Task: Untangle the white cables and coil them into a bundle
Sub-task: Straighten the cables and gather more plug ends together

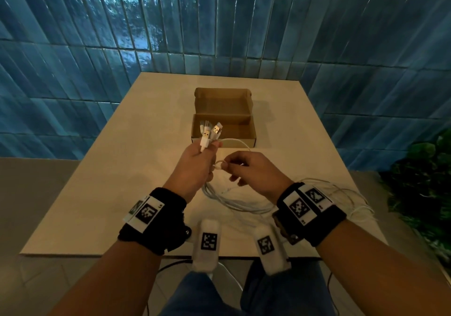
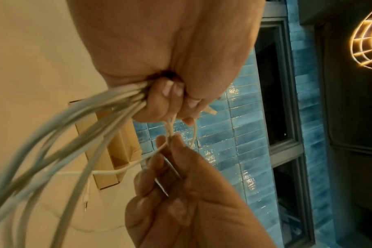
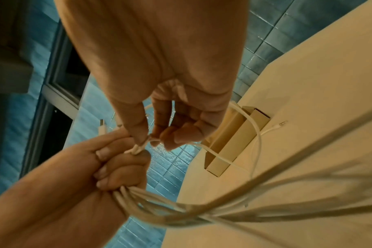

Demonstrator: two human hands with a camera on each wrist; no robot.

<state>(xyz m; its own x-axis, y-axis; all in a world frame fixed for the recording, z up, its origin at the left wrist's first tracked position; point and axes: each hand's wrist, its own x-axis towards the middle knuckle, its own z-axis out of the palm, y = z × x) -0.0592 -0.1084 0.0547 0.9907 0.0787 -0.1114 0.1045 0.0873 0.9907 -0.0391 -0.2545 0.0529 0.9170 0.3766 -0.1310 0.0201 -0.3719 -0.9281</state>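
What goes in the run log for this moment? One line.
left hand: grips cable bundle, plugs up | right hand: pinches one cable loop | box: open, on table | coil: unfinished

We see bare forearms, each with a wide black wristband: the left wristband and the right wristband. Both bands carry white tags printed with black square code patterns and small lettering. A white block with the same kind of code hangs beneath each wrist. Thin dark cables trail below. Blue jeans cover our legs.
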